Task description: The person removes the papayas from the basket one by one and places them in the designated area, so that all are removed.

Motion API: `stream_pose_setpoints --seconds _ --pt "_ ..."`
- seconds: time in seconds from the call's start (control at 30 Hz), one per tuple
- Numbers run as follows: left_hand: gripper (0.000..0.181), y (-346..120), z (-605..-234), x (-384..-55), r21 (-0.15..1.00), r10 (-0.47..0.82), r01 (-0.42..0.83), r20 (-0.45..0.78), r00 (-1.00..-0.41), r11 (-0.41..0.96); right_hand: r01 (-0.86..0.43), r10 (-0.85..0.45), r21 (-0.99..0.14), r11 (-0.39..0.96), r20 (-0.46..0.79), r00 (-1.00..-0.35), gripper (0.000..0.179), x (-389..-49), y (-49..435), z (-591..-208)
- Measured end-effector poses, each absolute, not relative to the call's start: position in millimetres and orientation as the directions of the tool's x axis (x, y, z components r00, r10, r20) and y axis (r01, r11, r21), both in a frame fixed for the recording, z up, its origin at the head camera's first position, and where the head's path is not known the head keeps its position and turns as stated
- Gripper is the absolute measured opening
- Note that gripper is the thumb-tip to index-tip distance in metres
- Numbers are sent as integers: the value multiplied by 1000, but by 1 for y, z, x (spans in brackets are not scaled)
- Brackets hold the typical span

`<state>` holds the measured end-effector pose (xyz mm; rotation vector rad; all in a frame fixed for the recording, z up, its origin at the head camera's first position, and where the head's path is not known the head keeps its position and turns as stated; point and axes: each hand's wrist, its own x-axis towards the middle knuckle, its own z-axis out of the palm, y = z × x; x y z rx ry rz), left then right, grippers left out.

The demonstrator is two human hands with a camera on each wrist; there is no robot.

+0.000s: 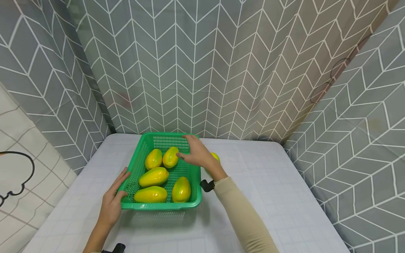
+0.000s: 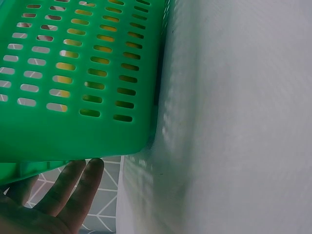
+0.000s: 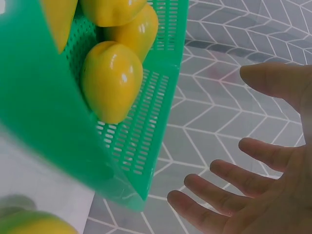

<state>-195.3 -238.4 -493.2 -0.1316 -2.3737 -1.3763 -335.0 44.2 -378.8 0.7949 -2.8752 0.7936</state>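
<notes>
Five yellow fruits (image 1: 153, 176) sit in the green basket (image 1: 161, 206), one loose fruit (image 1: 216, 156) right of it on the tabletop (image 1: 253, 168), probably nearly done; left grip (image 1: 111, 203) pinching its left rim (image 1: 136, 154), right grip (image 1: 197, 153) spread by its far right.

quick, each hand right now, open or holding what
Left hand: holding the green basket by its rim.
Right hand: open, holding nothing.

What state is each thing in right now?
Green basket: right way up, loaded
Five yellow fruits: lying inside the basket
Sixth fruit: outside the basket, partly hidden in the head view
Left hand: gripping the basket's left side
Right hand: spread open, holding nothing
</notes>
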Motion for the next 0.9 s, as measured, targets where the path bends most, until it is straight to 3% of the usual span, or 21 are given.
stream_pose_setpoints --seconds 0.9 --pt "56 -239 -494 -196 816 -124 274 384 -915 508 -486 -509 -465 740 87 -857 71 -324 20 -386"
